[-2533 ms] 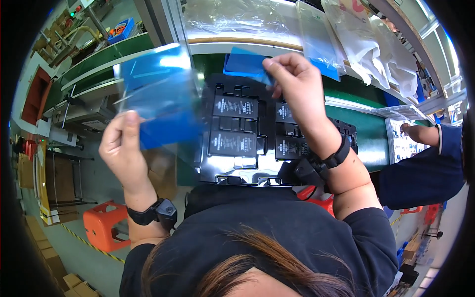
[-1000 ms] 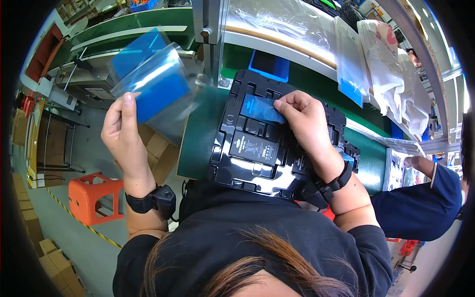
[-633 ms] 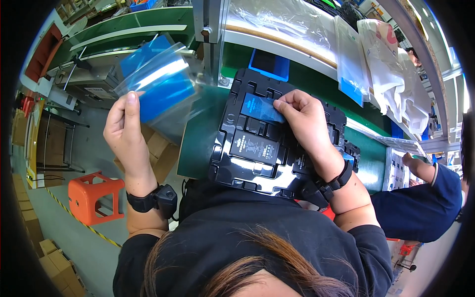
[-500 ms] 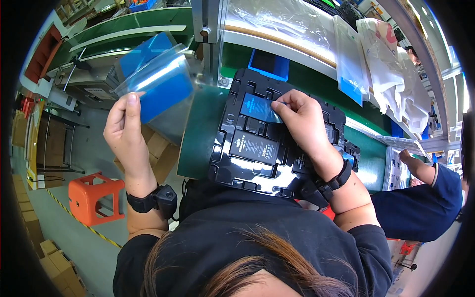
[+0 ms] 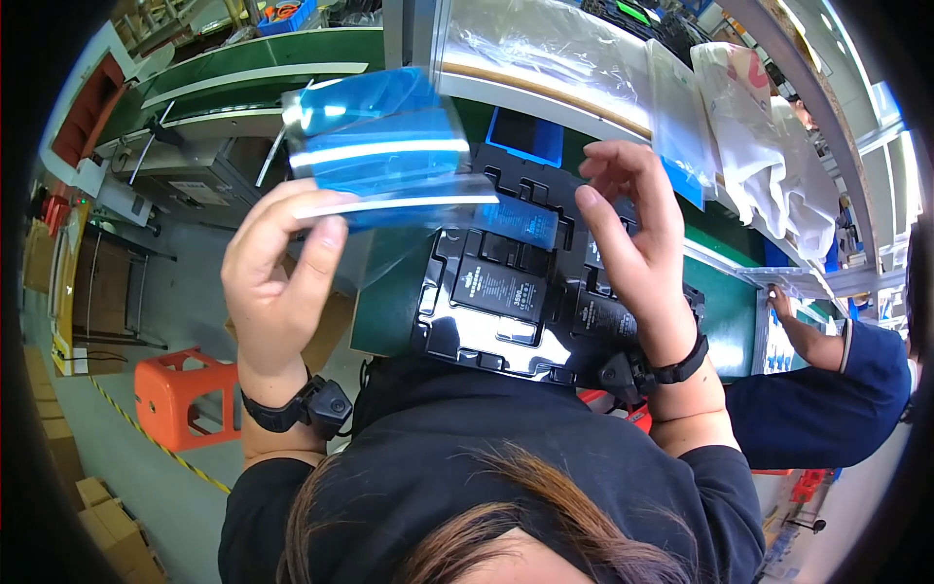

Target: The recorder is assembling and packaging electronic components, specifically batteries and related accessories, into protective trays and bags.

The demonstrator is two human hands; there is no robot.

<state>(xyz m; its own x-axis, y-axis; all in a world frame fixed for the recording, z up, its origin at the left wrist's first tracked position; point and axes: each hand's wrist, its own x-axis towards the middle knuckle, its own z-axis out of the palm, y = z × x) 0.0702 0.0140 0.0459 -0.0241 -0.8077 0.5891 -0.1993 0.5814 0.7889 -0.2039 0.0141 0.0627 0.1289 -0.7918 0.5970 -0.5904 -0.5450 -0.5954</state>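
Note:
My left hand (image 5: pixel 287 268) pinches clear plastic sheets with blue film pieces (image 5: pixel 375 146) between thumb and fingers. The sheets hang over the far left edge of a black moulded tray (image 5: pixel 457 341). Flat black battery packs (image 5: pixel 498 290) with printed labels lie in the tray's recesses; one at the far side is a blue-covered pack (image 5: pixel 525 222). Above the tray's right part hovers my right hand (image 5: pixel 637 234), its fingers curved and apart, with nothing visible in it. That hand and forearm hide part of the tray's right side.
A blue bin (image 5: pixel 556 146) stands beyond the tray on the green bench (image 5: pixel 384 326). Clear plastic sheeting (image 5: pixel 555 49) covers a shelf behind, with white bags (image 5: pixel 739 127) at right. An orange stool (image 5: pixel 185 399) is at left. Another person's arm (image 5: pixel 812 341) reaches in from the right.
My right hand has let go of the blue-covered pack's film edge and lifted to the right, fingers opening. My left hand has brought the sheets rightward, closer to the tray.

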